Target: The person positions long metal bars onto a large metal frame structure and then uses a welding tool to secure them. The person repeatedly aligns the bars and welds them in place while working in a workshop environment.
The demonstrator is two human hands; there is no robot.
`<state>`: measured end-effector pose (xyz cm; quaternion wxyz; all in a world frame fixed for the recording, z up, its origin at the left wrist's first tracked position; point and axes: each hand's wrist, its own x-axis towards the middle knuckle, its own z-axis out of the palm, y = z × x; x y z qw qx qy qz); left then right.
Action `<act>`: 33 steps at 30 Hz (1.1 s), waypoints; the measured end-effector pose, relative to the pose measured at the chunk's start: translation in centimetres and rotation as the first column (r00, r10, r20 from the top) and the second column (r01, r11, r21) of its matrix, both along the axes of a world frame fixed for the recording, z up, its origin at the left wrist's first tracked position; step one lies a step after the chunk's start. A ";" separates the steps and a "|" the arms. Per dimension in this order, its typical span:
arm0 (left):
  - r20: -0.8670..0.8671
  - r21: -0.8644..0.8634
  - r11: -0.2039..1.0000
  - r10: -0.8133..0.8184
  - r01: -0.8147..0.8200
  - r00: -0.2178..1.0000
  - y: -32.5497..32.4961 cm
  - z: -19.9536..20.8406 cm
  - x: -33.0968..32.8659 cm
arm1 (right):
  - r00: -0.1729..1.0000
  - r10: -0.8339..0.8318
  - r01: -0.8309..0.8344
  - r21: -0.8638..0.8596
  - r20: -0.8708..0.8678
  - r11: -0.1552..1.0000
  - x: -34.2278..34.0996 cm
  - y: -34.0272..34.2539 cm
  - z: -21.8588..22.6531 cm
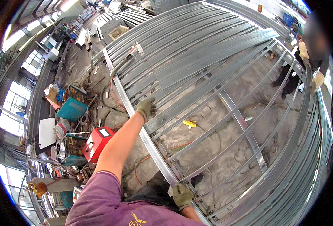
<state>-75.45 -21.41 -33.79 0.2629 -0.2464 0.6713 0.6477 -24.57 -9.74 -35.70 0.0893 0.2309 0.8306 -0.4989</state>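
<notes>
A large metal frame (156, 158) of galvanized steel spans the view, with long grey slats laid across its far part. My left hand (146, 108), in an olive work glove, reaches to the frame's left side rail. Its fingers stretch out over the end of a wide slat (162, 116), apart from one another. Close to my body, my right hand (182, 195) in a matching glove is closed around the near part of the frame's rail. Two loose flat strips (215, 60) lie slantwise over the slats.
A person in gloves (311, 71) holds a long dark bar (301, 113) at the right. More long profiles (306, 169) are stacked there. A yellow object (190, 123) lies on the floor under the frame. Left stand a red machine (97, 145), teal machines (72, 109) and cables.
</notes>
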 end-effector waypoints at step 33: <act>0.063 0.251 0.802 -0.573 0.543 0.817 6.8 1.4 1.1 | 0.468 -0.864 0.623 -0.762 0.184 0.176 -21.5 3.1 1.9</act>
